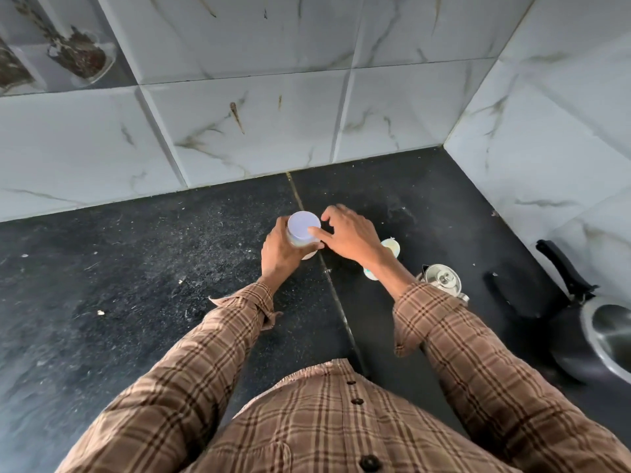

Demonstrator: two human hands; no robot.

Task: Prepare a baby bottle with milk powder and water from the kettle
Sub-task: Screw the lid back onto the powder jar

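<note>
1. Black stone counter (pixel 136 285), speckled and dusty, with a seam running from the wall toward the person. White marbled wall tiles (pixel 239 124) behind and on the right side.
2. Left hand (pixel 281 252) grips a small jar (pixel 304 233) from its left side, fingers curled round the body. The jar stands upright on the counter near the seam, its pale round lid on top.
3. Right hand (pixel 348 233) sits just right of the jar, fingers spread and loosely bent. One fingertip touches the edge of the lid; the rest hover off it. It holds nothing.
4. Baby bottle (pixel 389 250) stands on the counter just behind the right wrist, mostly hidden by it. Only a cream-coloured top and a bit of the lower body show. Cannot tell whether it is capped.
5. Steel kettle (pixel 442 281) sits right of the bottle, partly under the right sleeve (pixel 478 353). Shiny lid with a knob is visible.
6. Pressure cooker (pixel 607 339) at the far right edge, black handle angled toward the wall.
7. Both sleeves and shirt front are brown plaid with dark buttons.
</note>
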